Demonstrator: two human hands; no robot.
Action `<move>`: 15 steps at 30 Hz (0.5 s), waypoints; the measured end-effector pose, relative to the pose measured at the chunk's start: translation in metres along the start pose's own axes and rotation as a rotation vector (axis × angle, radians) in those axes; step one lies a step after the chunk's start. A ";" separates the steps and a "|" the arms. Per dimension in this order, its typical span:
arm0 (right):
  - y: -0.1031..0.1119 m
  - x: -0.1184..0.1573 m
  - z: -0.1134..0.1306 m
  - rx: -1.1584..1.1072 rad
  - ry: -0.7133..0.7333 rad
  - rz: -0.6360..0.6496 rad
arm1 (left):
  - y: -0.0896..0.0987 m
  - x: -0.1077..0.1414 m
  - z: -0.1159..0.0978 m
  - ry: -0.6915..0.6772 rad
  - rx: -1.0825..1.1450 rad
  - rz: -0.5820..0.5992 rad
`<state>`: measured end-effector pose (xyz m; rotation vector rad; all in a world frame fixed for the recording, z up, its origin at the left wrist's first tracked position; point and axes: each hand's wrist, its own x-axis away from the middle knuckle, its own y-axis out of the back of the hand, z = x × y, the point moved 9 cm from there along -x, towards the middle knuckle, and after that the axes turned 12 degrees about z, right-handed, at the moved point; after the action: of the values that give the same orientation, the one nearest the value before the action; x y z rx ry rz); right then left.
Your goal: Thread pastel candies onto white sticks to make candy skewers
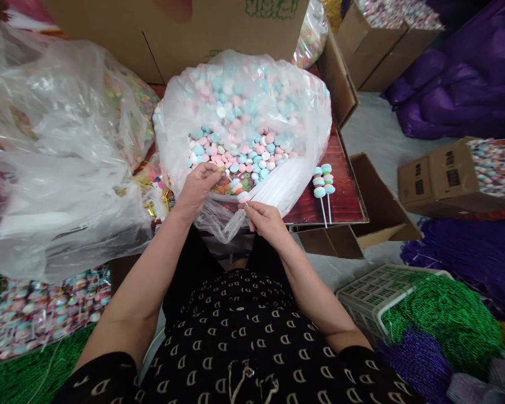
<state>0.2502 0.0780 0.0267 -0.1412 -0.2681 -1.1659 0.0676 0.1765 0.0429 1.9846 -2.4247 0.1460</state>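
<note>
My right hand [263, 217] is closed on the white stick of a candy skewer [242, 196], which carries stacked blue, pink and orange-red pieces. My left hand [200, 182] pinches a small yellowish-green gummy just left of the skewer's tip. Both hands are at the front of a large clear plastic bag [172, 112]. Inside it lie many pink, blue and white marshmallow candies [261, 151]. Colourful gummy rings [246, 180] show below them, near my fingers. A bundle of white sticks [280, 182] rests at the bag's right front.
Two filled skewers [318, 182] lie on the red table [347, 196] to the right. Another plastic bag [67, 157] bulges at the left. Cardboard boxes [435, 174] stand around the table. A pale crate [379, 297] with green strands stands at the lower right.
</note>
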 end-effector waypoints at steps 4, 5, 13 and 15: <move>-0.003 0.001 0.006 0.047 0.007 0.015 | -0.009 0.007 -0.002 -0.011 0.071 0.037; -0.003 0.002 0.006 0.047 0.005 0.011 | -0.011 0.008 -0.002 -0.016 0.073 0.041; 0.000 0.005 0.004 0.043 -0.020 -0.048 | -0.015 0.012 -0.005 -0.086 -0.117 0.034; -0.001 0.006 0.005 0.066 -0.007 -0.084 | -0.014 0.014 -0.007 -0.107 -0.174 0.016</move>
<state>0.2504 0.0735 0.0334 -0.0768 -0.3212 -1.2382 0.0786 0.1607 0.0515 1.9455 -2.4205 -0.1703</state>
